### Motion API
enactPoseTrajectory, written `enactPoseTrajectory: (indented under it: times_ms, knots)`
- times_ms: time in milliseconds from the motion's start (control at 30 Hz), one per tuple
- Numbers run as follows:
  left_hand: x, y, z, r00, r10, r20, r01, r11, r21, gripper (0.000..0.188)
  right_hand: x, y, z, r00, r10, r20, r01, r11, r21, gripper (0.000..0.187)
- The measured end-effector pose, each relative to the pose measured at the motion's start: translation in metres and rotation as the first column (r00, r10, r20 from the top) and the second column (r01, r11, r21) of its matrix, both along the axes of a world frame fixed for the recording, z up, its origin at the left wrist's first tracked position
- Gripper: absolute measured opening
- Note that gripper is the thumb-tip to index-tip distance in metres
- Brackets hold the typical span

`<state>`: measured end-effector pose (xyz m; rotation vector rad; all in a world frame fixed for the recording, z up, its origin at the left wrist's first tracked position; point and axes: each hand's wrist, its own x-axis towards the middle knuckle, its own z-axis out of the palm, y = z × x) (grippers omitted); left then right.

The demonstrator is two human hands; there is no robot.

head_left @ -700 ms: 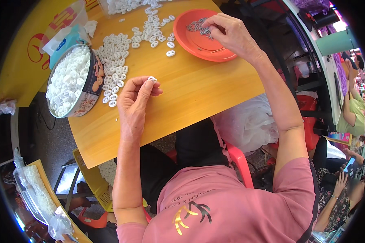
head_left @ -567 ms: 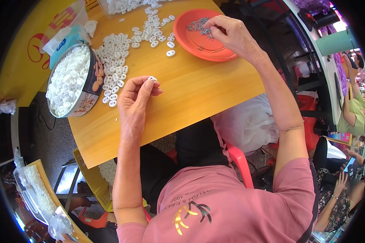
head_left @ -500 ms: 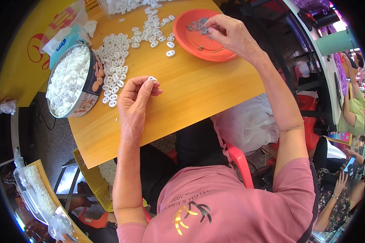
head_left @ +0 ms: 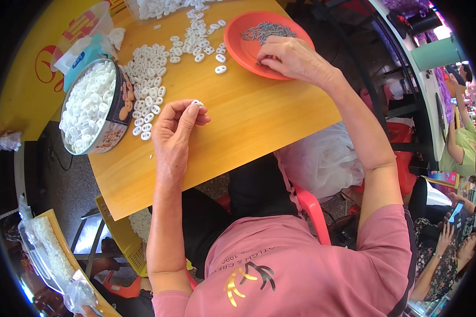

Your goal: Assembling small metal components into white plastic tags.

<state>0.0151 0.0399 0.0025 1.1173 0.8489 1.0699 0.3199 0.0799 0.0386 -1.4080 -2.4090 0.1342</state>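
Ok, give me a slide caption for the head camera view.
Left hand pinches a white piece; right hand is over a red plate of grey bits.

A white piece [head_left: 197, 103] sits in the left grip [head_left: 175, 129], grey bits [head_left: 267, 33] in a red plate [head_left: 234, 43].

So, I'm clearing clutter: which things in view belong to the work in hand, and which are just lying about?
Likely in use:
White piece in the left hand
Red plate holding grey pieces, right hand over it
Loose white pieces on the table
Tin of white pieces

Apparently just lying about:
Blue packet
Translucent plastic bundle
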Motion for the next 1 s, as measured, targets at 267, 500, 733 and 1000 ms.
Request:
enactPoseTrajectory:
  times_ms: [267, 500, 733, 1000]
  knots:
    - [0.001, -0.001, 0.0, 1.0, 0.0, -0.01, 0.0, 1.0, 0.013, 0.019, 0.004, 0.0, 0.0, 0.994, -0.045, -0.104, 0.042, 0.999, -0.03, 0.007]
    - [-0.009, -0.002, 0.015, 0.969, -0.024, -0.247, 0.015, 0.999, -0.037, 0.019, 0.009, -0.011, 0.01, 0.64, -0.41, -0.65, 0.095, 0.882, -0.462, 0.013]
    - [-0.011, 0.001, 0.038, 0.64, -0.061, -0.766, 0.153, 0.987, 0.05, 0.017, 0.017, -0.015, 0.001, 0.193, -0.473, -0.86, -0.233, 0.829, -0.508, 0.02]
    - [0.069, 0.031, 0.064, 0.894, -0.105, -0.436, 0.207, 0.959, 0.193, 0.017, 0.012, -0.02, 0.005, 0.009, -0.471, -0.882, -0.419, 0.8, -0.431, 0.023]
